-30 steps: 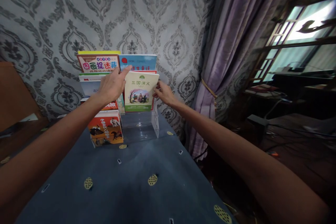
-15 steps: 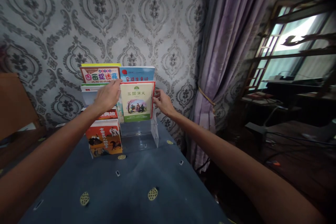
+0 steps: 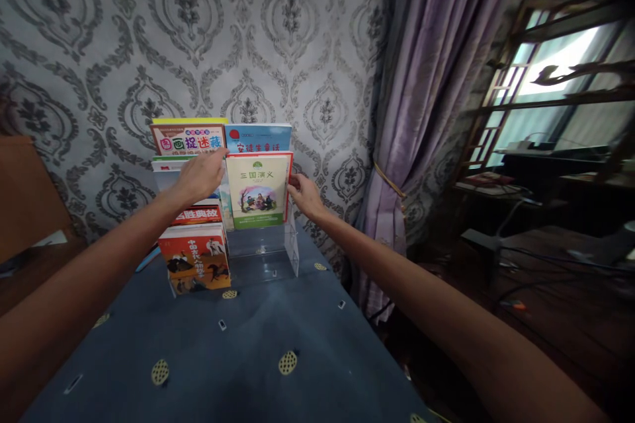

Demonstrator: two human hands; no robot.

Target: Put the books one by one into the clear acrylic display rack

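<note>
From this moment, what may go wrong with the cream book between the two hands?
The right hand is at the side of the cream book, close to the red-edged book behind it; a pull might disturb both.
The left hand overlaps the pale blue book in this view and might brush it.
The clear rack stands near the right edge of the table; a sideways push might shift it.

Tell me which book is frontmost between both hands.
The cream, green-banded book; the blue book stands behind it, and the orange book sits lower left.

Red-edged book (image 3: 290, 168) mostly hidden
</note>
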